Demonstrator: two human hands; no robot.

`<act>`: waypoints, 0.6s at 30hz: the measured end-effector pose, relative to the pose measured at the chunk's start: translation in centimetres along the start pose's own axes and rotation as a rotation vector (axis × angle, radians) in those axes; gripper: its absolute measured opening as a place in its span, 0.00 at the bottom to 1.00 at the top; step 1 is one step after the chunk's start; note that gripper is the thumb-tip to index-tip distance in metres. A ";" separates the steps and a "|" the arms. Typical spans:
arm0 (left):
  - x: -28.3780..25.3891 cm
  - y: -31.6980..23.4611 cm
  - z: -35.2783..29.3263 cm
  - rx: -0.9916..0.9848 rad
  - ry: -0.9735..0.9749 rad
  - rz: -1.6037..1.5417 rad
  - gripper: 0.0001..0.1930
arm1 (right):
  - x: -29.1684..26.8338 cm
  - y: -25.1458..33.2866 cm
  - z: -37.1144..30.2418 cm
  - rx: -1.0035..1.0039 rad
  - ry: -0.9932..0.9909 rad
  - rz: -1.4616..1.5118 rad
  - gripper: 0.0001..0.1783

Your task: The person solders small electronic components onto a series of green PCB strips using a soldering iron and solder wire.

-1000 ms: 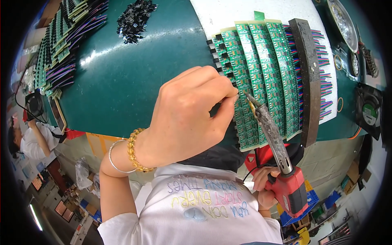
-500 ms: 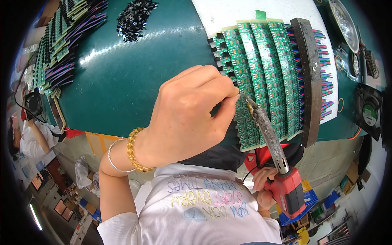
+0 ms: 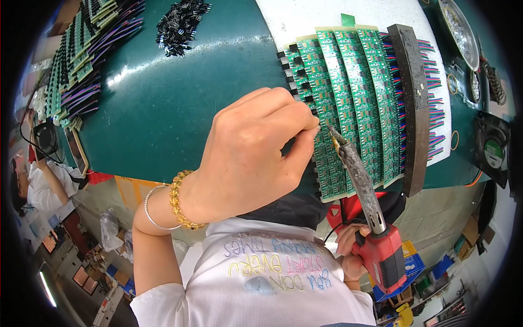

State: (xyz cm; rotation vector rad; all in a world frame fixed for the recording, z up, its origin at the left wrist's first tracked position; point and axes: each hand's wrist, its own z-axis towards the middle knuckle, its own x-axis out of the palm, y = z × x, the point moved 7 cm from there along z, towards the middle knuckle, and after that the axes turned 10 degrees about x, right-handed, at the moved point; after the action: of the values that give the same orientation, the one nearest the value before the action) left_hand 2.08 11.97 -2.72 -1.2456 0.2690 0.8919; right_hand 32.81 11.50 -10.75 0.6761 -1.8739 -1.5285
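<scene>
While the bare right hand [image 3: 347, 241] is gripping the red-and-black handle of a pistol-shaped soldering iron [image 3: 360, 180] with a scorched grey metal shaft, the bare left hand [image 3: 250, 141] is reaching over the table's near edge with thumb and forefinger pinched narrow; whether anything is sitting between those fingertips cannot be told. An amber-coloured bead bracelet [image 3: 175, 199] and a thin silvery bangle [image 3: 150, 210] are circling the left wrist. The iron's pointed tip is hanging just beside the left fingertips, over the leftmost of several long strips of green printed circuit boards [image 3: 348, 92]; its contact with the strip is not showing clearly.

These strips are lying side by side on a flat white sheet [image 3: 289, 22], toward the right part of the green-topped table [image 3: 147, 120], their lower ends reaching its near edge. Small black connectors [image 3: 299, 72] are lining the strips' left edge. Along their right, a heavy dark bar [image 3: 409, 109] is lying across thin multicoloured wires [image 3: 434, 103], whose ends are sticking out beyond it.

Toward the table's left edge, a stack of wired green boards [image 3: 81, 60] is lying. Near its right edge, a square black fan [image 3: 492, 150] is standing.
</scene>
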 end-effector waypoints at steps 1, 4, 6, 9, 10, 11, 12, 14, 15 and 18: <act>0.0 0.3 0.0 -0.005 -0.003 -0.007 0.05 | 0.1 0.0 0.1 0.006 0.000 -0.004 0.47; -0.1 0.1 0.1 0.001 -0.006 -0.014 0.05 | 0.0 0.1 -0.4 -0.028 -0.004 0.034 0.45; -0.1 0.0 0.1 0.003 -0.002 -0.015 0.05 | 0.0 0.0 -0.7 -0.050 -0.003 0.062 0.44; -0.1 0.0 0.1 0.005 0.002 -0.013 0.05 | -1.0 -0.2 -1.4 0.023 -0.081 0.175 0.20; -0.1 0.0 0.1 0.005 0.002 -0.013 0.05 | -1.0 0.2 -1.0 0.022 -0.081 0.175 0.20; 0.0 0.0 0.1 0.004 0.003 -0.011 0.05 | 0.1 1.3 0.5 0.031 -0.014 0.064 0.33; 0.0 0.0 0.1 0.004 0.002 -0.004 0.05 | 0.9 1.7 1.3 0.038 0.053 -0.046 0.47; 0.0 0.0 0.0 0.005 0.001 0.007 0.05 | 0.7 1.3 1.5 0.030 0.071 -0.025 0.48; -0.1 0.0 0.2 0.006 -0.003 -0.003 0.05 | 0.8 1.6 1.5 0.026 0.081 -0.018 0.49; -0.1 -0.1 0.4 0.010 -0.001 -0.005 0.05 | 0.8 1.8 1.2 0.078 -0.004 -0.008 0.49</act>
State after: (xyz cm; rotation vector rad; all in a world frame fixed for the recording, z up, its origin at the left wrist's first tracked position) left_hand 1.95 12.29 -2.47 -1.2366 0.2692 0.8858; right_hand 31.43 12.07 -8.99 0.7169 -1.9440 -1.4688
